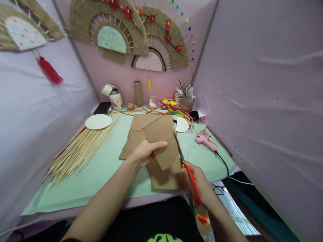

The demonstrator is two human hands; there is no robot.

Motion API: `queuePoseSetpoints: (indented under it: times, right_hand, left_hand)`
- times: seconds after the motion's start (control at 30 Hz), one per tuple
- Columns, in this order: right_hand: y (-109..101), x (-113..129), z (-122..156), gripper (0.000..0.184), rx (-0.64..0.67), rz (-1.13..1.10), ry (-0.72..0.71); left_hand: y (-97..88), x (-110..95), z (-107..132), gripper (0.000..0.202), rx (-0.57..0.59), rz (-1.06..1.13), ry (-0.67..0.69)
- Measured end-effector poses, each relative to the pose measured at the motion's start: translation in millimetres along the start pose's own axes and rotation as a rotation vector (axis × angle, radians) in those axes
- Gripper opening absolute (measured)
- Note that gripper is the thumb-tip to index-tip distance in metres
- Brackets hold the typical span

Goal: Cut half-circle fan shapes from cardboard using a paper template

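My left hand point(145, 153) pinches a brown cardboard piece point(163, 141) with a rounded lower edge, holding it up over the table. My right hand point(196, 183) grips orange-handled scissors point(188, 168), whose blades run along the right edge of that piece. More brown cardboard sheets point(137, 132) lie flat underneath on the pale green table mat point(101, 171).
A fanned bundle of thin bamboo sticks point(80, 151) lies at left, partly under a white paper disc point(98, 121). A pink glue gun point(205, 141) with a black cord lies at right. Coloured strips, jars, a twine roll and a cup stand at the back. Woven fans hang on the wall.
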State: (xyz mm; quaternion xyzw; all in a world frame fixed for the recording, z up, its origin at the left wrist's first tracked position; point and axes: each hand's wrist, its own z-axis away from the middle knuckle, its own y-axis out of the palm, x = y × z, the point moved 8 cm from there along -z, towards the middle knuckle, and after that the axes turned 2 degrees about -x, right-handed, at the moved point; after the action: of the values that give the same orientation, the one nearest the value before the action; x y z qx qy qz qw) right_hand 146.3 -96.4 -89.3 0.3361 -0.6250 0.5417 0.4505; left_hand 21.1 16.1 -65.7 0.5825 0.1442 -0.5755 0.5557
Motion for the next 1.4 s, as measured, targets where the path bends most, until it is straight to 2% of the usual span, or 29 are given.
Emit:
queuePoseSetpoints:
  times: [0.1,0.2,0.47,0.57,0.9,1.13,1.4]
  right_hand:
    - [0,-6,0,0.043,-0.017,0.012,0.019]
    - [-2,-12,1,0.045,-0.015,0.018,0.029]
    - [-12,-19,10,0.048,0.140,-0.146,-0.056]
    - [-14,-13,13,0.050,0.163,-0.160,-0.110]
    - [-16,-3,11,0.060,0.186,-0.008,-0.133]
    - [-15,-9,11,0.062,0.193,-0.028,-0.069]
    - [-16,-25,12,0.057,0.098,-0.091,0.036]
  left_hand:
    - [5.0,0,-4,0.040,-0.065,0.094,0.039]
    - [14.1,1,-8,0.040,-0.074,0.113,0.061]
    - [39.3,10,-20,0.047,0.073,-0.124,0.010]
    - [41.4,12,-20,0.048,0.074,-0.152,0.014]
    - [39.2,17,-19,0.050,0.007,-0.123,0.010]
    - [40.1,23,-18,0.047,0.035,-0.133,-0.030]
    - [42.8,17,-15,0.048,0.041,-0.116,-0.023]
